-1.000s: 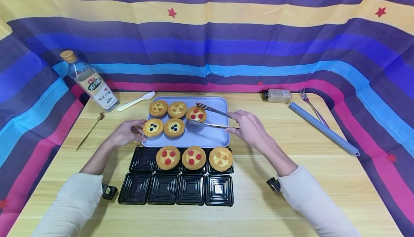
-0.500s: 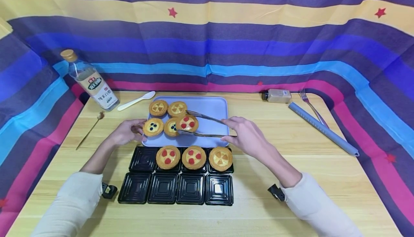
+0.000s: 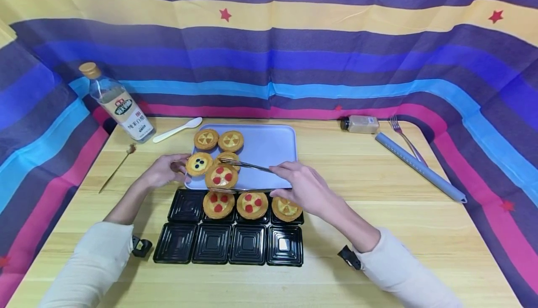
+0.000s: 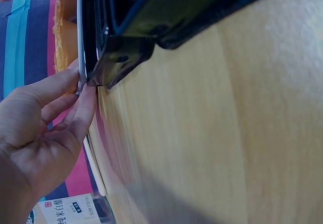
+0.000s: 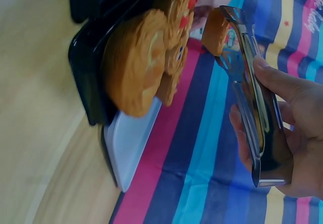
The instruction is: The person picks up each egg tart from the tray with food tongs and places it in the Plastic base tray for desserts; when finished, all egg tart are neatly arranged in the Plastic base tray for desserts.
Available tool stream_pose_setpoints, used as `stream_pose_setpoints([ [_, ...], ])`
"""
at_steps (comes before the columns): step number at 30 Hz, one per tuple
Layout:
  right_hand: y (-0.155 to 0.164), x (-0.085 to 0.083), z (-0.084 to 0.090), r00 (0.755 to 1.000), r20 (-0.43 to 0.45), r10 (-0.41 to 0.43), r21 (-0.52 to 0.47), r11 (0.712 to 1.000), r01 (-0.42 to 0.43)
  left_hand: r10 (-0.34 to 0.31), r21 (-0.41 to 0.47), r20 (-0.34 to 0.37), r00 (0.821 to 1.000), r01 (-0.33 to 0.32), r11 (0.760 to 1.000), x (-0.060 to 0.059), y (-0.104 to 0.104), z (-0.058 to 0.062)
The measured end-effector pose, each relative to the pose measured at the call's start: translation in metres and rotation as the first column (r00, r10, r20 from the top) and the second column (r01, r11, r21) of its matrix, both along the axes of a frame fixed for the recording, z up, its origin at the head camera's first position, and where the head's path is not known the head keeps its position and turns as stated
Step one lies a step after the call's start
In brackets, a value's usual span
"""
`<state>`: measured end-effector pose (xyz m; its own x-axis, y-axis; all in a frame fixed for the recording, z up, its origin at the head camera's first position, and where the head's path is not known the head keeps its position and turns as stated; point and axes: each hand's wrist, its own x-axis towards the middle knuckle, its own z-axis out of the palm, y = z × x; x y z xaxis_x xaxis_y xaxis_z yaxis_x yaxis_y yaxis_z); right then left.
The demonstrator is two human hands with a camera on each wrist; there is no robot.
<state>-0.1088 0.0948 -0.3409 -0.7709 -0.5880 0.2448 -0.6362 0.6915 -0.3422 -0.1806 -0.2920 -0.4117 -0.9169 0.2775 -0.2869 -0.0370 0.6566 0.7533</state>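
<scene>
My right hand [image 3: 304,186] grips metal tongs [image 3: 252,166], whose tips clasp an egg tart [image 3: 221,177] with red topping. In the right wrist view this tart [image 5: 214,32] hangs between the tong tips. In the head view it overlaps the front edge of the lavender tray [image 3: 269,144], partly covering a tart behind it. My left hand [image 3: 163,172] pinches the tray's left edge, beside a tart with dark blue dots [image 3: 199,164]. Two more tarts lie behind on the tray. Black plastic boxes [image 3: 185,206] stand in two rows before it; three back-row boxes hold tarts.
At the back left a vinegar bottle [image 3: 128,111] leans beside a white spoon [image 3: 178,129]. A thin metal stick [image 3: 117,168] lies left. A small dark-capped bottle [image 3: 360,124], a fork [image 3: 407,137] and a blue-grey rod [image 3: 420,167] lie right. Striped cloth [image 3: 269,60] surrounds the table.
The tongs with the red-topped tart have moved left and toward the person, from the middle of the tray to its front edge. My left hand has stayed at the tray's edge.
</scene>
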Motion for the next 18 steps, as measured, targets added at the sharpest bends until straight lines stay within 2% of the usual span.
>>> stream_pose_setpoints([
  [14,-0.038,0.009,-0.004,0.995,-0.009,0.1,0.01,0.995,-0.1,-0.023,-0.022,-0.021,1.0,0.023,0.999,0.001,-0.002,0.0],
  [18,-0.048,0.011,-0.006,0.992,-0.013,0.123,0.038,0.992,-0.123,-0.028,-0.016,-0.029,0.999,0.028,0.999,0.001,-0.002,0.0],
])
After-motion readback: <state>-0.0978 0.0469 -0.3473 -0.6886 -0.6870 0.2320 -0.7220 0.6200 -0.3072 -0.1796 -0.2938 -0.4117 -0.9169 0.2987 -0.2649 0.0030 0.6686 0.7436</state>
